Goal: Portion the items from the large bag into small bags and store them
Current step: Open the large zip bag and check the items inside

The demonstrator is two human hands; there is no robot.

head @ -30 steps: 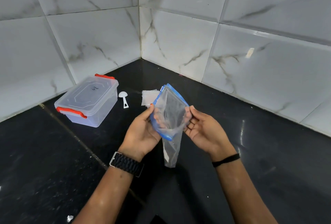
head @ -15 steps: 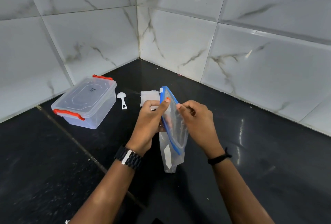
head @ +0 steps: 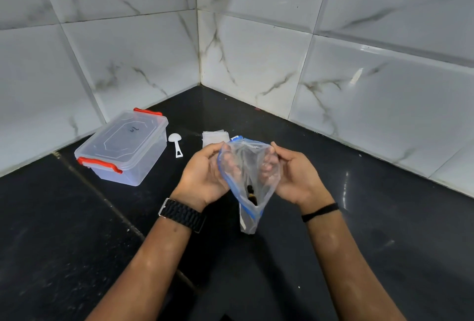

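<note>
The large bag [head: 247, 167] is thin, clear, crinkled plastic film with a blue zip strip. The storage box [head: 123, 149] is clear, smooth hard plastic with glossy red clips. The scoop [head: 175, 145] is white matt plastic. The tabletop [head: 64, 231] is black polished stone, speckled; the wall tiles [head: 256, 64] are glossy marbled ceramic.

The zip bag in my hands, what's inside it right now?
A few small dark items sit low inside the zip bag, seen through its open mouth. What they are is too small to tell, and the bag's bottom is creased, hiding anything deeper.
</note>
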